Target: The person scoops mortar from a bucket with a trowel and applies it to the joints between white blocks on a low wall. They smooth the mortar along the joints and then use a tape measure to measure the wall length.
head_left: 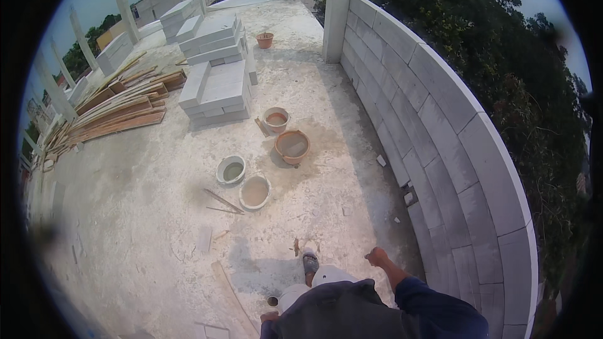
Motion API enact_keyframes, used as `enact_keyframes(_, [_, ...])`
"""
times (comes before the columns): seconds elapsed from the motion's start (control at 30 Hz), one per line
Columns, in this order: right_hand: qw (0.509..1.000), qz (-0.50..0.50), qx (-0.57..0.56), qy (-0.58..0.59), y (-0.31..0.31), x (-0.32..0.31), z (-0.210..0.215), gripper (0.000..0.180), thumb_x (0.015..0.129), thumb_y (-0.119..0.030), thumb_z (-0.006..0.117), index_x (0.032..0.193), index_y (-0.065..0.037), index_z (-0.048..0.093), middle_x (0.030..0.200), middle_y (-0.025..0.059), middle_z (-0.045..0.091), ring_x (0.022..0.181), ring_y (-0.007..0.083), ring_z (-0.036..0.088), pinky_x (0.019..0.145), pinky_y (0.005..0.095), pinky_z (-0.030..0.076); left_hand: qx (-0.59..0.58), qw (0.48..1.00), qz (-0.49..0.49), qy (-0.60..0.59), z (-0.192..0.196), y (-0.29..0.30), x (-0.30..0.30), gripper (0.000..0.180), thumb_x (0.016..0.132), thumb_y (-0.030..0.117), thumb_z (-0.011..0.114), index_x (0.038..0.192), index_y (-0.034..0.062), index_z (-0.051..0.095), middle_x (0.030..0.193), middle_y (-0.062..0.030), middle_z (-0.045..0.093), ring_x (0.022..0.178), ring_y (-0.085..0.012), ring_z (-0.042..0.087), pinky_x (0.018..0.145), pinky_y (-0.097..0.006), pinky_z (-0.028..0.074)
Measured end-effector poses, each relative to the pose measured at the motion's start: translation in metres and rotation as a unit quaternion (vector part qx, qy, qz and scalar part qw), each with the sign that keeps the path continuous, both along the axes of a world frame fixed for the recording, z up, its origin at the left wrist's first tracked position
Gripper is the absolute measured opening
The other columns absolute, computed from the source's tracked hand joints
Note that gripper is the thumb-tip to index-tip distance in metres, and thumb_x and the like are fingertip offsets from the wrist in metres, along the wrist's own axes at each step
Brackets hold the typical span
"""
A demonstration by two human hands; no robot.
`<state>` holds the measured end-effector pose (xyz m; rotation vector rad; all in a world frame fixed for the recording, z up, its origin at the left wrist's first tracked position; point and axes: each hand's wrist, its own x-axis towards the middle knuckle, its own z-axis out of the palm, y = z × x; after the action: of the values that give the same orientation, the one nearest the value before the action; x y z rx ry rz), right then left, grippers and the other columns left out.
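Note:
My right hand (377,256) is held out to the right of my body, with the fingers curled in and nothing showing from them. It is away from the grey block wall (433,119), touching nothing I can see. My left hand (270,317) is low beside my left leg, mostly hidden by my dark clothing. Close to it is a small round dark-mouthed thing (272,301). One sandalled foot (310,262) is forward on the concrete floor (169,226).
Ahead sit two pale tubs, one (255,193) and another (231,169), an orange basin (293,146) and a bucket (276,120). Beyond are stacked blocks (217,91), lumber (125,103) and a concrete column (342,12). A long board (233,295) lies at left; block scraps (381,161) lie by the wall.

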<state>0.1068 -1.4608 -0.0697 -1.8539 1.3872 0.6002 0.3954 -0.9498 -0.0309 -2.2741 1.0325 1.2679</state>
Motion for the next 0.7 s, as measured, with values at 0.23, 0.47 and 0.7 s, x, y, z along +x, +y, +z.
enact_keyframes(0.23, [0.956,-0.061,-0.175,-0.229,-0.173,0.281,0.174,0.044,0.087,-0.04,0.068,0.087,0.004,0.072,0.087,0.0281,0.069,0.084,0.043,0.067,0.077,0.05,0.052,-0.049,0.989,0.136,0.014,-0.01,-0.137,0.161,0.034,0.094,0.04,0.05,0.103,0.0183,0.075,0.106,-0.0028,0.076,0.104,-0.0234,0.072,0.08,-0.047,0.057])
enact_keyframes(0.47, [0.953,-0.117,-0.157,-0.23,-0.178,0.348,0.15,0.041,0.086,-0.037,0.069,0.083,0.004,0.071,0.084,0.0259,0.07,0.082,0.0415,0.068,0.076,0.0501,0.051,-0.016,0.975,-0.22,-0.023,-0.009,-0.263,0.386,0.044,0.087,0.053,0.055,0.114,0.0211,0.07,0.12,-0.0102,0.071,0.113,-0.0295,0.068,0.083,-0.048,0.053])
enact_keyframes(0.7, [0.996,-0.019,-0.087,0.007,-0.056,0.226,0.022,0.025,0.074,-0.032,0.076,0.077,-0.007,0.072,0.072,0.0122,0.07,0.074,0.0278,0.071,0.07,0.0446,0.056,-0.25,0.795,0.528,0.164,-0.001,-0.436,0.634,0.019,0.092,0.016,0.063,0.106,0.0043,0.064,0.092,-0.0161,0.07,0.063,-0.0296,0.066,0.055,-0.046,0.052])
